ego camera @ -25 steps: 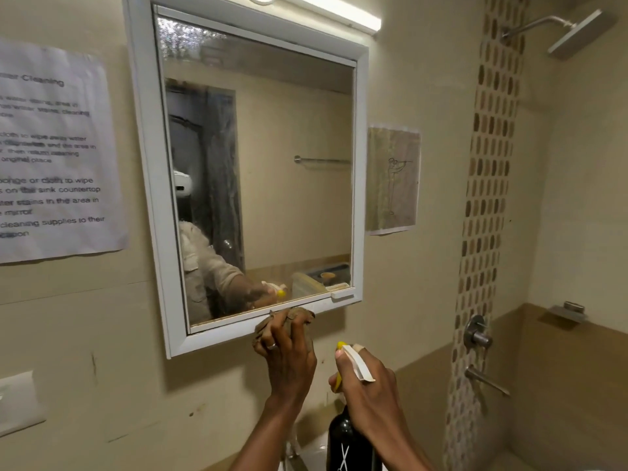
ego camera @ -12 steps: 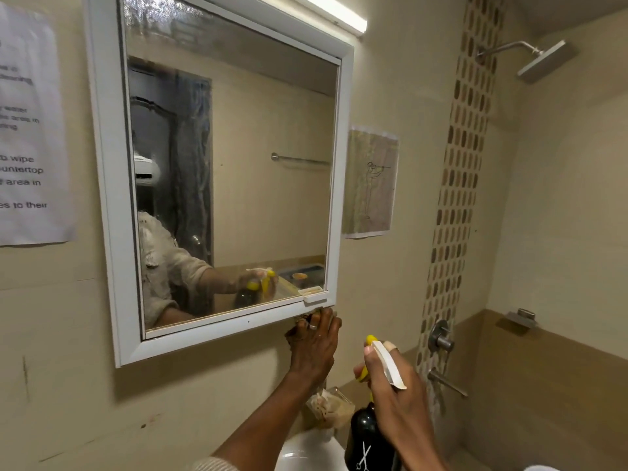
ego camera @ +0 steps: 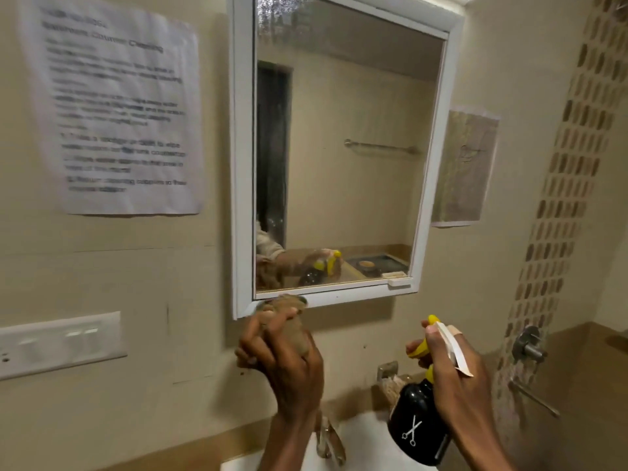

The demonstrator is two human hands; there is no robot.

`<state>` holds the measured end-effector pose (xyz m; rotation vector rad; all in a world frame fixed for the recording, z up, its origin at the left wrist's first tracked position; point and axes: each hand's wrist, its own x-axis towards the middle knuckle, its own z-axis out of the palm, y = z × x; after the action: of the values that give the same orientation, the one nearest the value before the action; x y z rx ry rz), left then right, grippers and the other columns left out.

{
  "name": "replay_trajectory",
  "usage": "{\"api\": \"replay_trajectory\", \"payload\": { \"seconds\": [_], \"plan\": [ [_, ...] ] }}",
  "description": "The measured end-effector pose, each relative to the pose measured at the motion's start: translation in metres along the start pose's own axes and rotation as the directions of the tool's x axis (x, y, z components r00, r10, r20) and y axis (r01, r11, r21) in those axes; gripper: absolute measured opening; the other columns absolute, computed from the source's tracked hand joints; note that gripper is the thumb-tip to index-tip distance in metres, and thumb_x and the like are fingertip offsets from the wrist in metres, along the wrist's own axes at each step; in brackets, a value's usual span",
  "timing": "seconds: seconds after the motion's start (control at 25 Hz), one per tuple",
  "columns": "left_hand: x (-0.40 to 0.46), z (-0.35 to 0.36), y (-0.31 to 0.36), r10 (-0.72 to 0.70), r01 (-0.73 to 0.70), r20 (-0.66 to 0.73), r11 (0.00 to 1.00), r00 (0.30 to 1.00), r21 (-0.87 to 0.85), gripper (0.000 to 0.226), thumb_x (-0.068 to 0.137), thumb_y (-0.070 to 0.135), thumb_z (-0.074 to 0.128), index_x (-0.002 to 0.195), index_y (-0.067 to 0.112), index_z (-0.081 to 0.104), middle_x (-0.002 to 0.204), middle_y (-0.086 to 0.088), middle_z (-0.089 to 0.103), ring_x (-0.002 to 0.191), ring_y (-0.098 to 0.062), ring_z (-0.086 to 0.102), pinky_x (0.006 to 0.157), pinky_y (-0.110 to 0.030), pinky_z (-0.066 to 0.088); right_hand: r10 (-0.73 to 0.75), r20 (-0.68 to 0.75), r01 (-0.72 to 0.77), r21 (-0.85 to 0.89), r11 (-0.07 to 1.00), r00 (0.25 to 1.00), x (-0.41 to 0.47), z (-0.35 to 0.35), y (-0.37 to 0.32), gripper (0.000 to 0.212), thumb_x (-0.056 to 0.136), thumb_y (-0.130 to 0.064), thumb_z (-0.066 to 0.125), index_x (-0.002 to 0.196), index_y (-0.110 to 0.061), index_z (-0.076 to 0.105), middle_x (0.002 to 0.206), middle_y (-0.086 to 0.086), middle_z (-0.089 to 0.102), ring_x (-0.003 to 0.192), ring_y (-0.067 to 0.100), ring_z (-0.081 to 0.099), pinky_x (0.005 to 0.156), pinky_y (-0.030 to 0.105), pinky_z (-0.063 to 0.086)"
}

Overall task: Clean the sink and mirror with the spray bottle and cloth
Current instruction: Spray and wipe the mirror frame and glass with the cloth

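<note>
A white-framed mirror hangs on the beige wall; its glass has spray droplets along the top edge. My left hand is closed around a bunched brown cloth pressed against the mirror's lower left frame corner. My right hand grips a black spray bottle with a yellow trigger head, held upright below the mirror's lower right, nozzle toward the wall. The white sink shows at the bottom between my arms, with its chrome tap partly hidden by my left wrist.
A printed instruction sheet is taped left of the mirror, a smaller paper right of it. A white switch plate is on the lower left wall. Shower valve and spout stand at right beside a mosaic tile strip.
My left hand slid with the cloth from the mirror's lower right frame to its lower left corner. The view swung left and down. The right hand keeps the bottle.
</note>
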<state>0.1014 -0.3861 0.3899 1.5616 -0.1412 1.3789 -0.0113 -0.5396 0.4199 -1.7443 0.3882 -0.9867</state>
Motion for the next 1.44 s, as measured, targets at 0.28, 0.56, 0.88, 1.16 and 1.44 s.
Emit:
{"api": "replay_trajectory", "payload": {
  "seconds": [0.28,0.56,0.88,1.16,1.44],
  "plan": [
    [0.022,0.029,-0.035,0.14,-0.203,0.216,0.93,0.966,0.305,0.027,0.077,0.003,0.052,0.099,0.018,0.058,0.117,-0.014,0.052,0.103,-0.037,0.048,0.082,-0.048,0.033,-0.04,0.053,0.035,0.081,0.996,0.998,-0.011,0.027,-0.007,0.026,0.106,-0.034,0.053,0.09,-0.027,0.073,0.078,-0.001,0.077,0.069,0.012,0.067,0.066,0.037,0.056],
    [-0.02,0.096,-0.004,0.38,-0.495,0.531,0.864,0.757,0.089,0.041,0.067,0.004,0.062,0.103,0.025,0.061,0.119,-0.004,0.051,0.099,-0.03,0.049,0.076,-0.045,0.036,0.017,-0.021,-0.015,0.066,0.998,1.0,0.008,-0.016,0.01,0.024,0.105,-0.036,0.053,0.096,-0.025,0.072,0.079,0.002,0.078,0.073,0.026,0.069,0.061,0.029,0.056],
    [-0.052,0.174,0.017,0.683,-0.769,0.689,0.568,0.243,-0.292,0.046,0.06,0.009,0.072,0.102,0.025,0.061,0.118,0.001,0.059,0.105,-0.024,0.052,0.079,-0.04,0.036,0.04,-0.063,-0.039,0.022,0.999,0.997,0.051,-0.063,0.036,0.025,0.106,-0.037,0.053,0.097,-0.025,0.073,0.079,0.002,0.078,0.084,0.028,0.072,0.086,0.051,0.057],
    [-0.065,0.217,0.073,0.65,-0.816,0.757,0.474,0.071,-0.331,0.051,0.061,0.011,0.068,0.11,0.017,0.056,0.112,-0.008,0.055,0.104,-0.033,0.049,0.088,-0.044,0.043,-0.121,-0.022,0.118,-0.1,0.988,0.992,0.097,-0.061,0.033,0.034,0.106,-0.038,0.053,0.092,-0.013,0.071,0.08,0.002,0.074,0.073,0.006,0.068,0.066,0.021,0.051],
    [-0.051,0.224,0.094,0.429,-0.337,0.883,0.873,0.188,-0.352,0.055,0.104,0.044,0.031,0.153,0.022,0.024,0.154,-0.004,0.039,0.117,-0.002,0.061,0.108,-0.036,0.044,-0.305,-0.087,0.308,0.028,0.951,0.949,0.149,-0.055,-0.043,0.026,0.106,-0.03,0.054,0.099,-0.011,0.071,0.077,0.004,0.073,0.062,0.002,0.064,0.061,0.02,0.05]
  ]
}}
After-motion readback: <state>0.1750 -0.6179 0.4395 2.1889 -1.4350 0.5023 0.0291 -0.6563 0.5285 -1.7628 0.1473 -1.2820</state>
